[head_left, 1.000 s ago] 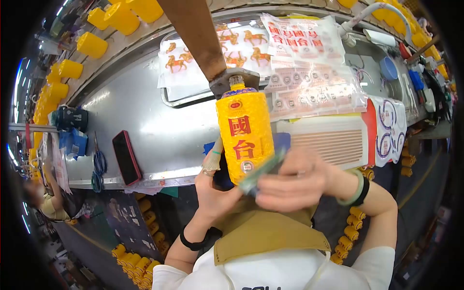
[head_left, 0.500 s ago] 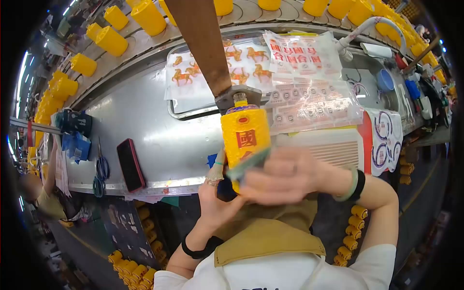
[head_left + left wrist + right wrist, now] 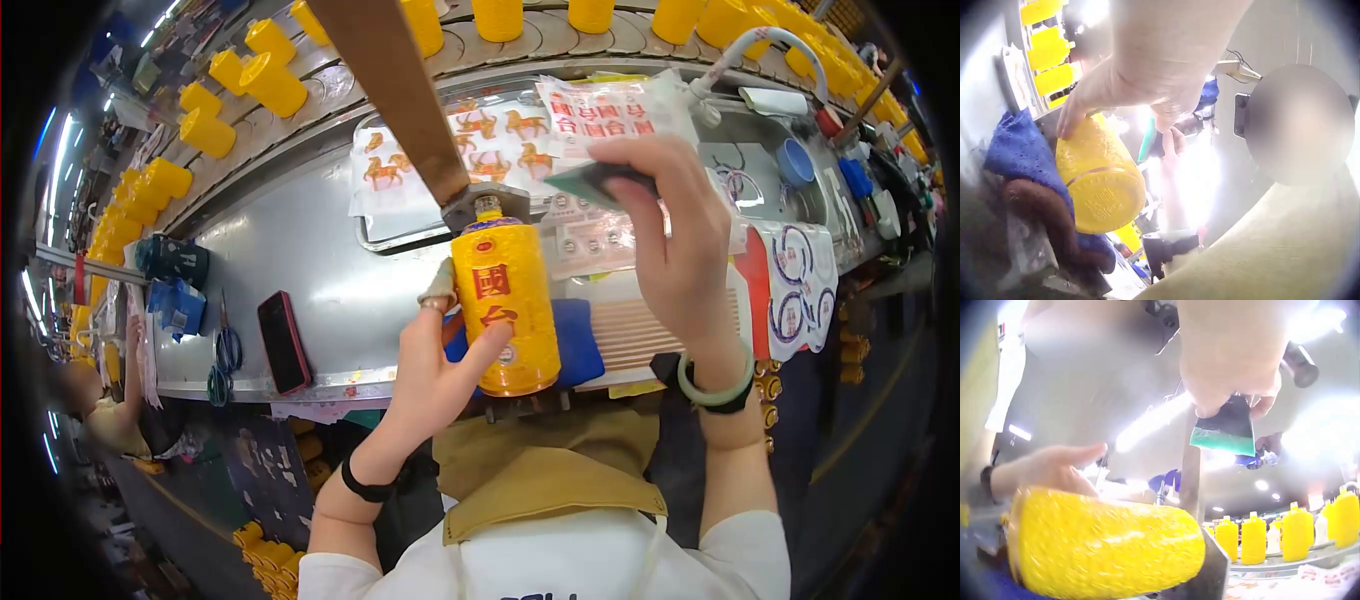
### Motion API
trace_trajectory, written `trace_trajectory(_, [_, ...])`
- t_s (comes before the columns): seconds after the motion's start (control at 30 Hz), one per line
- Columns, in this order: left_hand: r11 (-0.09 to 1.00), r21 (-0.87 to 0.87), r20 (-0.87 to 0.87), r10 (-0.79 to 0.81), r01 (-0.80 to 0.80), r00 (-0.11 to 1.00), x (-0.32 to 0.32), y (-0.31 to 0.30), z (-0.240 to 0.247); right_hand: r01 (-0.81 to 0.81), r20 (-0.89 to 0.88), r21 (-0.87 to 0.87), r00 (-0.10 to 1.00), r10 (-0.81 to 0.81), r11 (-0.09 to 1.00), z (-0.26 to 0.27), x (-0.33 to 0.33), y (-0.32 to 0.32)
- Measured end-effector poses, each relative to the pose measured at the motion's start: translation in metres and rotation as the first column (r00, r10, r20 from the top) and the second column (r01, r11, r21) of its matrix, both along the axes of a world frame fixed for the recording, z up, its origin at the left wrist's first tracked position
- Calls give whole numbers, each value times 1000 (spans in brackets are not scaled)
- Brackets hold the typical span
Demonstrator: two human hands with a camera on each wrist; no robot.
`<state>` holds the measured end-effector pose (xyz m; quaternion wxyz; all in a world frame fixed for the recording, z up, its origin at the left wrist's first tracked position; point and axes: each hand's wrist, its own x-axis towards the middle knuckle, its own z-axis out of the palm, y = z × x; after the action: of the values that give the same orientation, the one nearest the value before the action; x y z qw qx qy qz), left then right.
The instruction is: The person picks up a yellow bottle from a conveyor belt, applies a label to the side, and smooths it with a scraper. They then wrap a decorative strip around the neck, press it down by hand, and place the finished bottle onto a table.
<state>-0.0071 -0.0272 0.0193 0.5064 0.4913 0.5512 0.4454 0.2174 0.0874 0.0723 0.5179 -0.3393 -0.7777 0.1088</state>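
Observation:
A yellow bottle [image 3: 522,285] with red characters lies with its clear neck at a metal bracket [image 3: 485,205] and its base towards the person. Along its left side rests my left hand [image 3: 425,365], with a cover on one fingertip and the thumb overlapping the label in the head view. From the right wrist view, that thumb stands straight, off the bottle's surface. My right hand [image 3: 685,240] is raised to the right of the bottle, pinching a scraper [image 3: 1225,428] with a dark body and green edge. A blue cloth [image 3: 578,345] lies under the bottle.
A brown beam [image 3: 390,85] runs to the bracket. Decal sheets with horses [image 3: 385,175] and red characters [image 3: 600,108] lie behind. To the left are a phone [image 3: 285,342] and scissors [image 3: 225,350]. Yellow bottles [image 3: 270,85] line the conveyor at the back.
The right hand has lifted the scraper off the bottle's lower front and moved it up and to the right. The left hand has shifted up from the bottle's base to its left side.

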Motion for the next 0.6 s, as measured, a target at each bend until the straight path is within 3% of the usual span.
trace_trajectory(0.07, [1000, 12, -24, 23, -23, 999, 9, 10, -3, 70, 61, -10, 996, -69, 997, -15, 22, -25])
trace_trajectory(0.1, [994, -95, -60, 48, -54, 997, 14, 14, 5, 77, 27, -173, 997, -74, 982, -30, 32, -39])
trace_trajectory(0.13, [995, -98, -70, 31, -38, 997, 16, 22, -1, 74, -10, -333, 997, -82, 940, -39, 37, -53])
trace_trajectory(0.17, [978, -193, 108, 102, -80, 989, 15, 31, -15, 85, -21, -340, 995, -98, 937, -40, 42, -67])
trace_trajectory(0.2, [949, -297, 270, 189, -105, 944, 15, 37, -25, 77, -47, -454, 993, -110, 888, -38, 45, -81])
trace_trajectory(0.23, [935, -351, 448, 118, 53, 886, 7, 41, -28, 66, -71, -557, 989, -127, 828, -37, 49, -90])
trace_trajectory(0.27, [932, -356, 440, 99, 72, 893, 7, 39, -30, 81, -79, -561, 985, -151, 824, -40, 55, -92])
trace_trajectory(0.33, [899, -394, 699, 158, 191, 698, 12, 22, -31, 170, -151, -519, 946, -286, 838, -46, 72, -88])
trace_trajectory(0.4, [879, -435, 675, 173, 197, 718, 22, 8, -19, 233, -117, -489, 938, -328, 841, -38, 92, -76])
trace_trajectory(0.47, [885, -272, 588, -159, 379, 793, 30, 3, -6, 15, -204, -394, 974, -103, 919, -29, 104, -65])
trace_trajectory(0.53, [857, -266, 556, -238, 442, 796, 63, 10, 29, -198, -230, -370, 966, 117, 908, -16, 108, -58])
trace_trajectory(0.6, [786, -130, 246, -565, 605, 787, 90, 18, 40, -267, -239, -370, 953, 186, 890, 4, 113, -65])
